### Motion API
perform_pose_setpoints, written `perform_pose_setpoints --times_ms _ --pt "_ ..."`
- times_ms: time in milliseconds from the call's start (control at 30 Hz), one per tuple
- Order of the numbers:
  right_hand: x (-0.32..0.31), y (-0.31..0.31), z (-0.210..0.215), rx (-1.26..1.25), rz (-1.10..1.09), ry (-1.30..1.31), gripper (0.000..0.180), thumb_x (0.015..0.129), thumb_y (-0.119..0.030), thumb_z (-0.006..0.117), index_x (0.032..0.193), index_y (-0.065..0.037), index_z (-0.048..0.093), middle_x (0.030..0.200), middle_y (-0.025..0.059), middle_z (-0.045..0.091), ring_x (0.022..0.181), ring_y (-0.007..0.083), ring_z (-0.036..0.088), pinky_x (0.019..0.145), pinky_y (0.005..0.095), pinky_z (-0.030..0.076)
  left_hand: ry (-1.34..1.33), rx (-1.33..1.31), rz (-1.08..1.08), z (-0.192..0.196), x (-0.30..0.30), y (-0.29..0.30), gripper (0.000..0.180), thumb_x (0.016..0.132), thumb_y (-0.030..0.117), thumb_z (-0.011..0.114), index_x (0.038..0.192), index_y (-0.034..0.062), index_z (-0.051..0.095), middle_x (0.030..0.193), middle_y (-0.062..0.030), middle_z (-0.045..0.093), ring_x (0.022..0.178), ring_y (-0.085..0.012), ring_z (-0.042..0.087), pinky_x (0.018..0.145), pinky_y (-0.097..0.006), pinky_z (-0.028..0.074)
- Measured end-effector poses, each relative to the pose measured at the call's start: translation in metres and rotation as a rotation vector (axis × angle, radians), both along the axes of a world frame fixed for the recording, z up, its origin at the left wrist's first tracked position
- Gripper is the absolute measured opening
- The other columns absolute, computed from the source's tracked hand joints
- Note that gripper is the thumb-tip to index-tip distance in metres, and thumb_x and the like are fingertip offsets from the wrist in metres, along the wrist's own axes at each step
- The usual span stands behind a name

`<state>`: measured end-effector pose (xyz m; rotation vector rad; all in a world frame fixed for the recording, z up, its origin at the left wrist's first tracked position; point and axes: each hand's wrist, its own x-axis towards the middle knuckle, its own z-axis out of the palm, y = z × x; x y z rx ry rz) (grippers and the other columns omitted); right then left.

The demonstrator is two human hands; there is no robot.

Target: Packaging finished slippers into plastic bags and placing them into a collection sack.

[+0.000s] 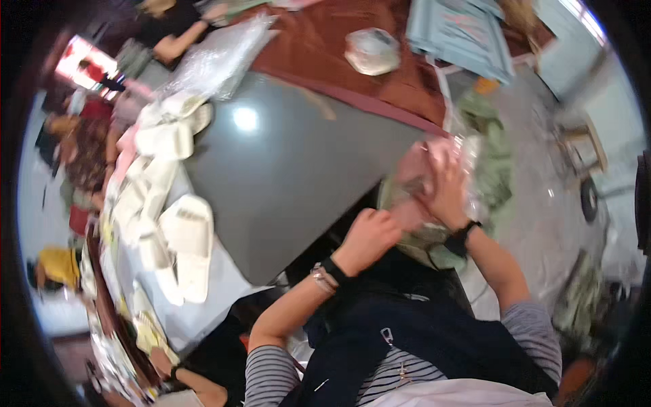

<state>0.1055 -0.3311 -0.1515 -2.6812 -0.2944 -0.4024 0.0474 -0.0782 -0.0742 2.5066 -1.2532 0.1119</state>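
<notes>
So I've got a pink bundle in a clear plastic bag (pixel 434 183) held off the corner of the grey tabletop (pixel 291 176), right between my two hands. My right hand (pixel 451 193) is wrapped over the bag with fingers curled onto the plastic, and my left hand (pixel 369 234) is closed in a loose fist just below and to the left, pinching the bag's lower edge as far as I can tell through the blur. Further left of my left hand there's a pile of white slippers (pixel 183 237). Up beyond my right hand sits a brown cloth (pixel 325 47) with a folded light blue piece (pixel 461 34) on it.
</notes>
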Motion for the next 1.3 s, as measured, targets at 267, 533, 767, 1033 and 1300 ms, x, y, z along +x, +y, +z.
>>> perform_pose_setpoints --times_ms 267,533,767,1033,1300 --pt "-0.012 0.006 0.105 -0.298 0.038 0.173 0.088 0.076 -0.034 0.079 0.151 -0.013 0.04 0.152 0.0179 0.042 0.144 0.0427 0.032 0.116 0.0559 0.027 0.109 -0.344 0.324 0.027 -0.037 0.045 0.054 0.081 0.006 0.07 0.133 0.0082 0.056 0.14 -0.0156 0.053 0.133 -0.0347 0.048 0.108 -0.046 0.041" --pt "0.052 0.146 0.205 0.205 0.744 0.074 0.047 0.085 -0.01 0.071 0.13 -0.002 0.061 0.128 0.0192 0.063 0.114 0.0362 0.061 0.101 0.04 0.047 -0.015 -0.453 0.76 0.04 -0.056 0.165 0.05 0.085 0.011 0.072 0.132 0.004 0.057 0.134 -0.0165 0.058 0.124 -0.0382 0.054 0.104 -0.045 0.045" --pt "0.234 0.341 0.139 -0.01 0.927 -0.191 0.069 0.082 -0.015 0.068 0.144 0.002 0.042 0.135 0.0251 0.054 0.122 0.0394 0.054 0.106 0.044 0.043 -0.039 -0.264 0.973 0.004 -0.06 0.179 0.059 0.093 0.038 0.066 0.141 0.0055 0.053 0.152 -0.0205 0.041 0.142 -0.0415 0.036 0.114 -0.054 0.03" --pt "0.356 0.459 0.124 -0.343 0.625 -0.224 0.037 0.082 -0.003 0.06 0.119 0.002 0.056 0.124 0.0216 0.059 0.118 0.0402 0.056 0.094 0.0467 0.053 -0.015 -0.37 0.971 0.001 -0.061 0.185 0.051 0.094 0.034 0.066 0.137 0.008 0.057 0.151 -0.0168 0.045 0.141 -0.037 0.039 0.112 -0.048 0.033" --pt "0.353 0.475 0.129 -0.338 0.482 -0.25 0.017 0.084 -0.004 0.062 0.1 -0.004 0.069 0.101 0.0173 0.068 0.102 0.036 0.064 0.089 0.0438 0.054 0.008 -0.359 1.001 0.004 -0.066 0.186 0.046 0.097 0.032 0.062 0.136 0.0084 0.058 0.15 -0.0151 0.046 0.142 -0.0342 0.039 0.111 -0.047 0.034"
